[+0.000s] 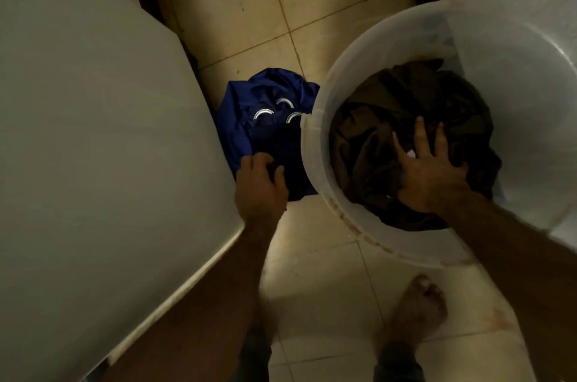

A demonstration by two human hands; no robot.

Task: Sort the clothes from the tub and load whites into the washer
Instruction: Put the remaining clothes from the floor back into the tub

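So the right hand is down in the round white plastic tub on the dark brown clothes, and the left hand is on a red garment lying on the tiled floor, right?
Not quite. The head view shows the garment under the left hand is a dark blue garment, not red. The rest holds: it lies on the tiled floor, and the right hand rests on the dark brown clothes in the round white plastic tub.

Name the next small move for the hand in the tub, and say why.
Probably close the right hand on the dark brown cloth and lift it out of the tub. Its fingers lie spread on that cloth, a hint of white shows beneath, and the left hand rests on the blue garment.
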